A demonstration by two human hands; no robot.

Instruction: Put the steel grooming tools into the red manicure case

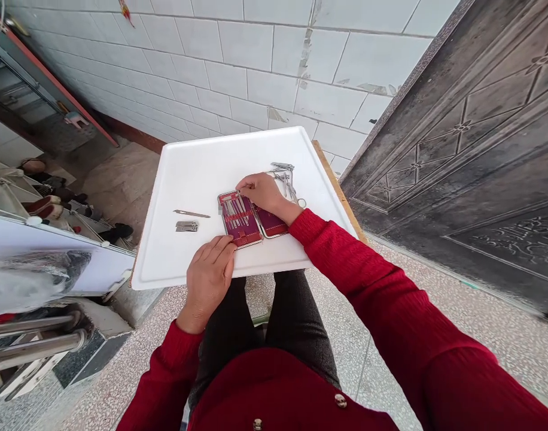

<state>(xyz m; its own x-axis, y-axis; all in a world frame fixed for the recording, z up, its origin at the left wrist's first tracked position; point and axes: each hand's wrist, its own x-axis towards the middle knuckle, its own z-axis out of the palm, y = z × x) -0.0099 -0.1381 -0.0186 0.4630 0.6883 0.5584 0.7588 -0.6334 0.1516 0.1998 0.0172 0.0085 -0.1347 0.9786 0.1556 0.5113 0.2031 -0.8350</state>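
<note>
An unfolded manicure case [249, 239] with a purple lining lies on the white tabletop [197, 173]. Slim metal manicure tools [236, 209] sit in a row under a red strap in its left half. My left hand [209, 272] grips the case's lower left corner, fingers close together. Over the upper middle of the case, my right hand [262, 191] pinches a small metal manicure tool, mostly hidden by the fingers. Left of the case lie a nail clipper [186, 226] and a thin flat metal tool [192, 214].
Beyond my right wrist lie several metal tools [286, 176], including scissors [301, 203], partly covered by the hand. A tiled wall [238, 60] stands behind the table, a dark carved door [457, 155] to the right. A rack with shoes [45, 206] is at left.
</note>
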